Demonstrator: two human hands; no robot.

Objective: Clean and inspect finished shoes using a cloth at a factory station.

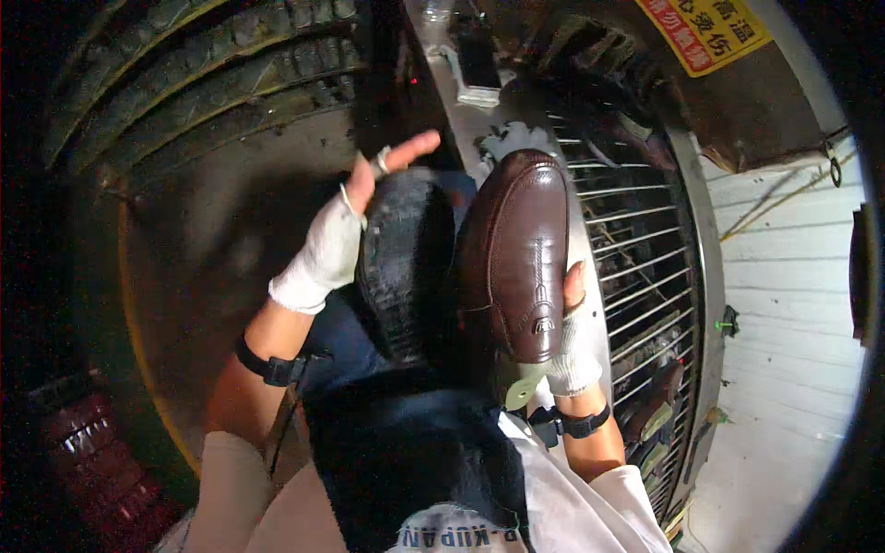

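A shiny brown leather shoe (530,249) stands toe-away in front of me, slightly right of the middle. My right hand (576,346), in a white fingerless glove, is closed on its heel end, thumb along the right side; its other fingers are hidden. A pale flat piece with a hole (522,391) sticks out at the heel. To the left of the shoe is a black, ridged oval thing (406,263), whose kind I cannot make out. My left hand (346,221), gloved alike, is beside its left edge, with a finger stretched out and nothing visible held.
On the right runs a rack of metal bars (641,244), with more shoes (659,401) lower down. A metal box with a yellow and red label (705,32) hangs over the far right. Tiered curved racks (212,83) fill the far left. A dark apron (415,452) covers my lap.
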